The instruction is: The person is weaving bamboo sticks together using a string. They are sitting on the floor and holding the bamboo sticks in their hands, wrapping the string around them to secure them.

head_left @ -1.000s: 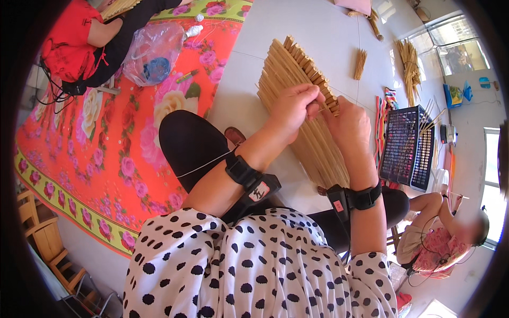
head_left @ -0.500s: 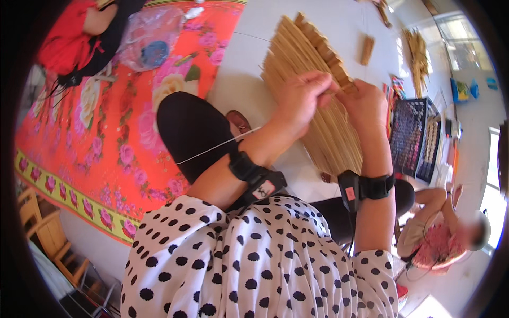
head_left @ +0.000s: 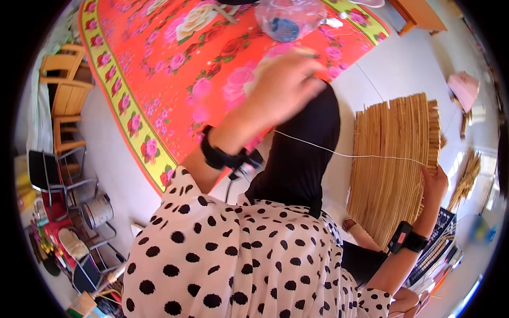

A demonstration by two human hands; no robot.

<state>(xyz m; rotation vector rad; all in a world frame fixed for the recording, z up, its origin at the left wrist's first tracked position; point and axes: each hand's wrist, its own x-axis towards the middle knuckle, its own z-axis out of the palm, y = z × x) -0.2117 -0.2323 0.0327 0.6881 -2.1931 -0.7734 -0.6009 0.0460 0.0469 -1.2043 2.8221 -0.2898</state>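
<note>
In the head view, above the pale floor (head_left: 377, 80) and just to the right of the black-clad left knee (head_left: 313, 114), a stick mat (head_left: 389, 169): straw-coloured, built of many thin rods packed side by side, with uneven ends along the top. Probably light for its breadth, stiff along each rod but liable to fan or fold between rods; dry-looking, perhaps a little slick, with slender ends likely to split. Best taken hold of at the thick right edge, across several rods at once, never by one projecting end. At that very edge, the right hand (head_left: 436, 185), with thumb and fingers pinching the stick mat, far fingertips out of sight. Over the flowered cloth (head_left: 212, 58), near the knee, the left hand (head_left: 286, 85), badly blurred; impossible to tell fingers spread from fingers pressed together or pinching. Across knee and mat, a white thread (head_left: 360, 156), thin, limp, prone to snagging on rod ends. Hard to make out: left end of the thread, lost beside the left forearm; right end, lost near the right hand; contact between mat and floor. Cut off by the top rim, a clear plastic bag (head_left: 313, 16).
</note>
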